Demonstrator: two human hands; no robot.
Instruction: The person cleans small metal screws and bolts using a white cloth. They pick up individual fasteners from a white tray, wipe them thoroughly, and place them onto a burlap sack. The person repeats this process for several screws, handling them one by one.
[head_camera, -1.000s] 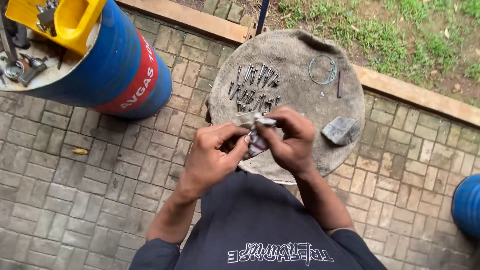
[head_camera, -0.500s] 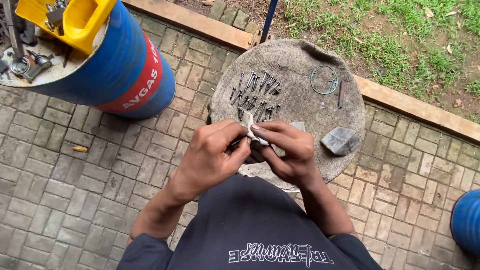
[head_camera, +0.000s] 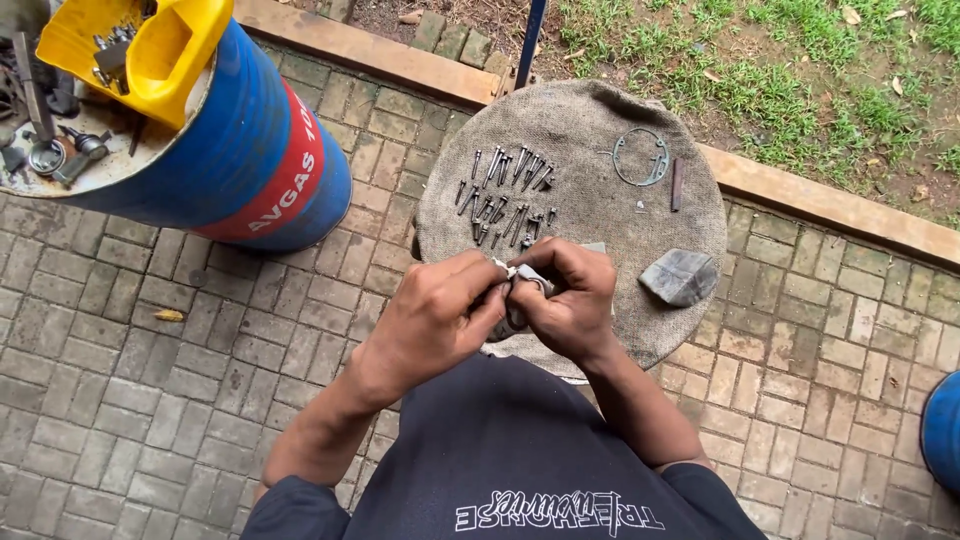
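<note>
My left hand (head_camera: 435, 315) and my right hand (head_camera: 570, 300) meet at the near edge of a round stand covered in burlap (head_camera: 590, 215). Together they pinch a small metal part wrapped in a pale scrap of cloth (head_camera: 515, 285); most of it is hidden by my fingers. Just beyond my hands, several dark screws and bolts (head_camera: 505, 195) lie in rows on the burlap. A thin metal ring (head_camera: 640, 158) and a short dark rod (head_camera: 677, 185) lie farther back. A folded grey rag (head_camera: 680, 277) sits to the right of my right hand.
A blue drum (head_camera: 250, 160) with a red band stands at the left, topped by a yellow tray (head_camera: 150, 50) and loose tools (head_camera: 50, 150). Brick paving surrounds the stand. A wooden border (head_camera: 820, 200) and grass lie beyond. Another blue drum's edge (head_camera: 943, 430) shows at right.
Both hands have shifted slightly on the small wrapped part, fingers working it; the view has drifted a little. The screws and other items on the burlap have not moved.
</note>
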